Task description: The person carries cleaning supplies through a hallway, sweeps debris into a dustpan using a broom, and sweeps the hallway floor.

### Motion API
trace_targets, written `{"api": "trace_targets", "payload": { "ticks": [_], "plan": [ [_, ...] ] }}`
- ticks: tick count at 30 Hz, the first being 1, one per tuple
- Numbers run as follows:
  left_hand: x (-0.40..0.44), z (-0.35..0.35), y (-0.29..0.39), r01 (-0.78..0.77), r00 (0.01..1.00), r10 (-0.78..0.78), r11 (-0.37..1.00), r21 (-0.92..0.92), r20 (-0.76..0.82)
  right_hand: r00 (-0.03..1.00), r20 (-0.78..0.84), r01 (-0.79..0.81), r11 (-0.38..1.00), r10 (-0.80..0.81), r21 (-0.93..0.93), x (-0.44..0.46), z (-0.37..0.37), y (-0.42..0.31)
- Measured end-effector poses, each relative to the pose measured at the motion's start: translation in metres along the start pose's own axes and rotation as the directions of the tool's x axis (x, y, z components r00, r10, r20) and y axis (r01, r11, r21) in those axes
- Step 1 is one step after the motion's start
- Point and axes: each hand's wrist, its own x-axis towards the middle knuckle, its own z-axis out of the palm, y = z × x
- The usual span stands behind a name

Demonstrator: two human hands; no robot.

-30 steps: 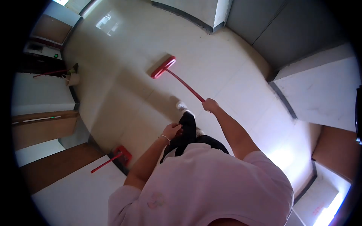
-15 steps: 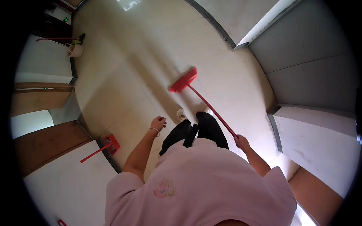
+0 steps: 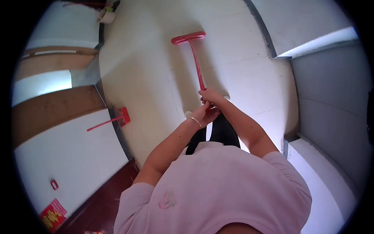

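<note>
A red broom [image 3: 197, 66] reaches forward from my body, its wide head [image 3: 188, 38] resting on the tiled floor. My right hand [image 3: 210, 96] is closed round the upper part of the handle. Just below it, my left hand [image 3: 203, 113], with a bracelet at the wrist, is also closed on the handle near its end. The two hands sit close together in front of my legs. Part of the handle is hidden behind the fingers.
A red dustpan [image 3: 124, 116] with a long handle stands against the left wall. Farther up on the left is a pale bucket [image 3: 106, 15]. Grey panels [image 3: 327, 78] line the right side. A red poster [image 3: 53, 215] shows at lower left.
My left hand has come over from the side and taken hold of the broom. My right hand has swung to the middle, and the broom now points straight ahead, its head farther away.
</note>
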Motion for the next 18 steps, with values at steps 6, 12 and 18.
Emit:
{"api": "trace_targets", "payload": {
  "ticks": [6,12,18],
  "plan": [
    [0.019,-0.057,-0.017,0.115,0.973,-0.152,0.973,-0.202,-0.175,0.966,0.228,-0.154,0.977,0.118,0.146,0.028,0.032,0.036],
    [-0.053,-0.104,0.003,-0.118,0.943,0.157,0.982,0.148,-0.294,0.887,0.439,-0.321,0.875,0.144,0.362,0.024,0.091,-0.001],
    [-0.191,-0.202,-0.06,-0.122,0.885,0.215,0.963,0.239,-0.414,0.604,0.682,-0.523,0.851,0.412,-0.05,0.044,0.215,0.03]
  ]
}}
